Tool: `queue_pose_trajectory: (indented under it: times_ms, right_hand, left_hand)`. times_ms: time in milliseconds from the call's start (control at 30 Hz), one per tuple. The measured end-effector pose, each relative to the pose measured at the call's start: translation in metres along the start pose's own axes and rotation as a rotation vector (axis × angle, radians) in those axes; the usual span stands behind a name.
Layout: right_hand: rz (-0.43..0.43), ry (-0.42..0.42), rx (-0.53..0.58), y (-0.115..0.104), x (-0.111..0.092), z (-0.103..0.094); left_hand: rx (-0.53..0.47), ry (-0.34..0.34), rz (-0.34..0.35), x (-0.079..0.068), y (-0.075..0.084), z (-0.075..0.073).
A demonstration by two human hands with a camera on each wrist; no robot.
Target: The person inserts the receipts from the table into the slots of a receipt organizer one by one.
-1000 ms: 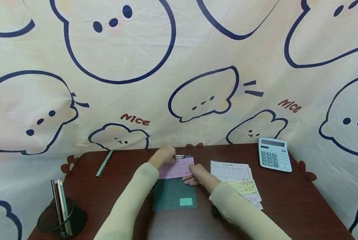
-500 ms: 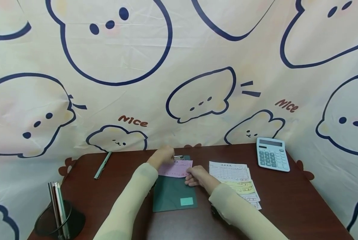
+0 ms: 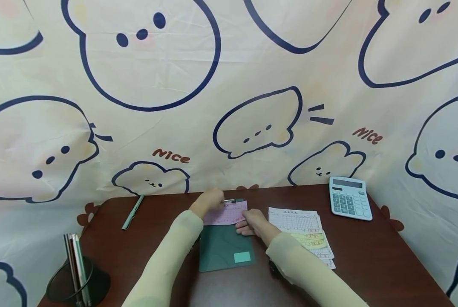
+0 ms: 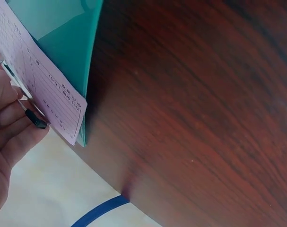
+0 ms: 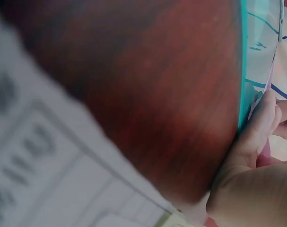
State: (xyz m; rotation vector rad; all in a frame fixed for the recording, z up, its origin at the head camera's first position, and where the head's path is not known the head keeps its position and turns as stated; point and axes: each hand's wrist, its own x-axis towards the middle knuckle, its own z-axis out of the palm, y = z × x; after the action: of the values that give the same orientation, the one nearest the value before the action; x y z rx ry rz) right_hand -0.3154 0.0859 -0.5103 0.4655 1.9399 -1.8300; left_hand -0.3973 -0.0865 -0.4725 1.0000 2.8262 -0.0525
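Note:
A green clipboard with a pale sticker lies at the middle of the desk. Across its upper part is a pink printed form, also seen in the left wrist view as a pink form. My left hand grips the metal clip at the board's top; its fingers curl at the clip's black-tipped wire lever. From the right, my right hand pinches the form's right edge, thumb on top, other fingers below and close by the board. The right wrist view shows that hand beside the board's edge.
Stacked white and yellow forms lie right of the right hand, with a light blue calculator behind them. A green pen lies at the back left. A black mesh pen holder stands front left. A patterned cloth backs the desk.
The clipboard's lower part has shifted slightly right. The pink form's lower edge sits a little higher, nearer the clip. Both hands stay at the same places on clip and form.

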Motion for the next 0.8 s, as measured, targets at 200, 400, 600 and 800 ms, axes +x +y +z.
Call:
queue_pose_trajectory:
  times_ms: [200,400,600,800]
  right_hand:
    - [0.008,0.001,0.001,0.000,0.004,-0.002]
    - [0.023,-0.006,-0.019,-0.006,0.004,-0.005]
    - [0.023,-0.017,-0.015,-0.014,0.004,-0.006]
    - [0.040,-0.025,0.011,-0.017,0.003,-0.003]
  left_hand:
    - [0.016,0.017,0.005,0.001,0.000,0.006]
    - [-0.028,0.025,-0.003,0.000,0.001,0.007]
    - [-0.050,0.027,0.003,-0.001,0.000,0.003]
    - [-0.016,0.014,0.020,-0.001,-0.001,0.005]
